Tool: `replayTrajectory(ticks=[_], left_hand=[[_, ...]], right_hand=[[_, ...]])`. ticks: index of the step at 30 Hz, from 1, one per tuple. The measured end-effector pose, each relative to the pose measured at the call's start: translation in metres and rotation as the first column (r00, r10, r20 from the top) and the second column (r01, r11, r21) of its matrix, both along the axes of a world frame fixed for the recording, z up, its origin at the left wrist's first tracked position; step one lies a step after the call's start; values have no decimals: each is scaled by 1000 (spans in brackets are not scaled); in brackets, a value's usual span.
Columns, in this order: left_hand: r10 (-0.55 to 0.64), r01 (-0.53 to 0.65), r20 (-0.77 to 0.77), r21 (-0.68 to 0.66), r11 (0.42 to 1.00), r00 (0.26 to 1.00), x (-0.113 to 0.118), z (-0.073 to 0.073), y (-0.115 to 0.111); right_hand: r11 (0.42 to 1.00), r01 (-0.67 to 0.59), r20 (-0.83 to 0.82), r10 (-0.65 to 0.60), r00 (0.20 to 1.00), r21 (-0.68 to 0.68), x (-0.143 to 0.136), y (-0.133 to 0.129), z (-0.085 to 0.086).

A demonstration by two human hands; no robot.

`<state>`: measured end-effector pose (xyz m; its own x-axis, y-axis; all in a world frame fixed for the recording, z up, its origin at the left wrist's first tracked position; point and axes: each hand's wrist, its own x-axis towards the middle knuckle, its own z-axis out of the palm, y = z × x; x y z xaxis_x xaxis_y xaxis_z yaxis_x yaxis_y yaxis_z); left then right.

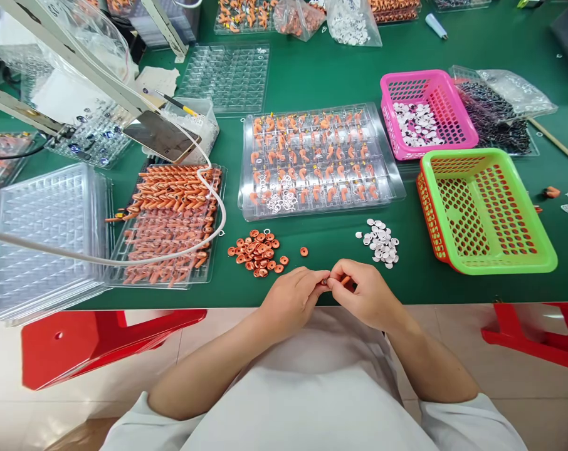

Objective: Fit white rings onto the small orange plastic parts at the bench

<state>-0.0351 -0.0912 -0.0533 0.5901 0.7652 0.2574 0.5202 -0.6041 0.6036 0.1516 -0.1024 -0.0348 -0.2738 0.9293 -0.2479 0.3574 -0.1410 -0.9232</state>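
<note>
My left hand (291, 298) and my right hand (366, 293) meet at the table's front edge, fingertips pinched together around a small part (325, 282), mostly hidden, with a dark spot. An orange piece (345, 280) shows between the fingers of my right hand. Beyond my left hand lies a pile of round orange caps (258, 252), with a single cap (303, 252) apart from it. White discs (382, 243) are heaped beyond my right hand. Farther back, a clear tray (312, 160) holds rows of orange parts and some white rings.
A green basket (542, 250) stacked on a red one stands at right, a pink basket (390, 119) behind. At left are a tray of orange parts (171, 219), stacked clear trays (39, 225), a phone (164, 134) and a white cable (124, 260) arching over. Red stools (68, 344) stand below.
</note>
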Motion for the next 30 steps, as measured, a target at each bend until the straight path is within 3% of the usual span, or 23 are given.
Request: replayTrajectory(ticks=[16,23,30], left_hand=[[-32,33,-127,6,999,991,0,3,-1],[62,-45,66,-241,970,996,0,6,2],[260,-79,298,-507,858,919,-1,3,2]], right_hand=[[999,-48,96,48,994,-1,2,0,-3],[1000,14,39,-14,999,6,2,0,4],[997,75,-24,-76,997,-12,4,1,8]])
